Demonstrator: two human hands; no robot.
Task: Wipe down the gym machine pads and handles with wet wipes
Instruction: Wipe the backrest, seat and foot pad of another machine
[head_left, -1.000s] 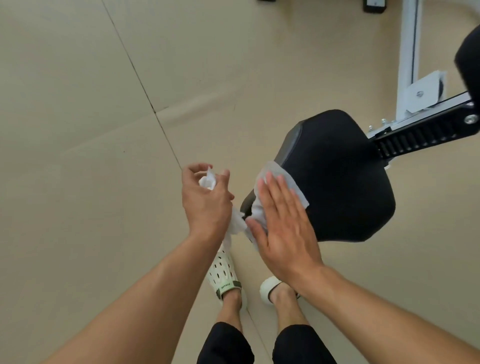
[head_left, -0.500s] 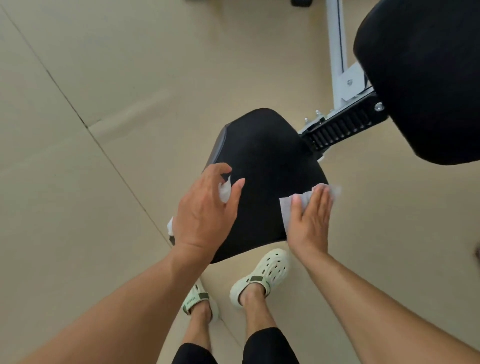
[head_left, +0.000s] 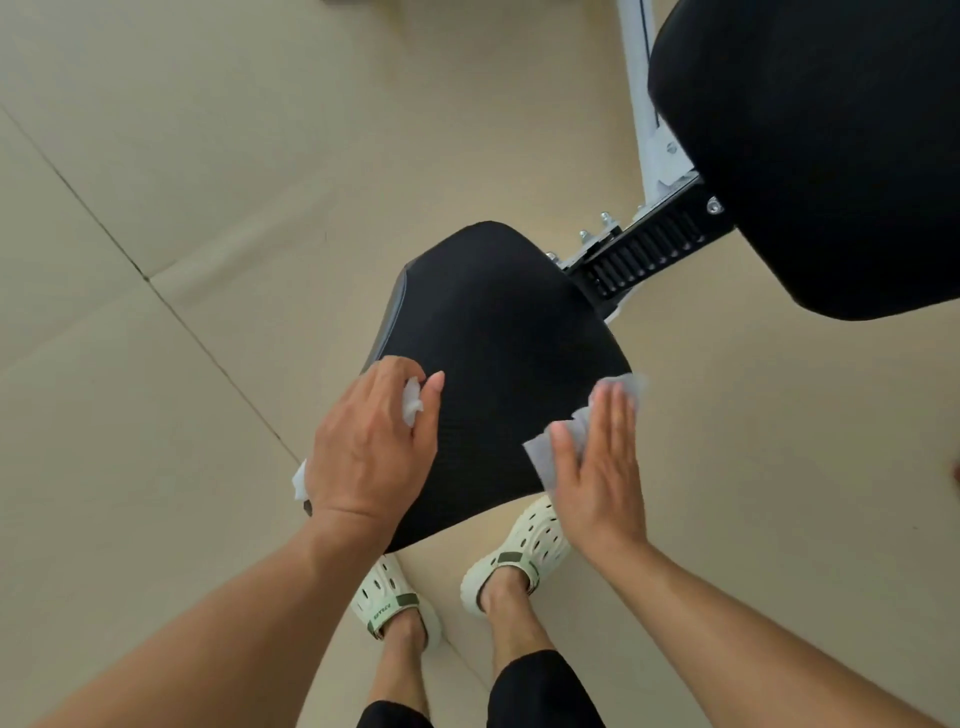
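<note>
the black seat pad (head_left: 493, 374) is seen at the centre, above the beige floor (head_left: 182, 156). the right hand (head_left: 597, 467) is laid flat, fingers straight, on a wet wipe (head_left: 540, 452) pressed against the pad's right edge. a crumpled wipe (head_left: 413, 405) is gripped in the left hand (head_left: 369, 447), which rests on the pad's near left edge. a larger back pad (head_left: 810, 145) is seen at far right.

Soft even daylight — wide-angle bowing (edges)
</note>
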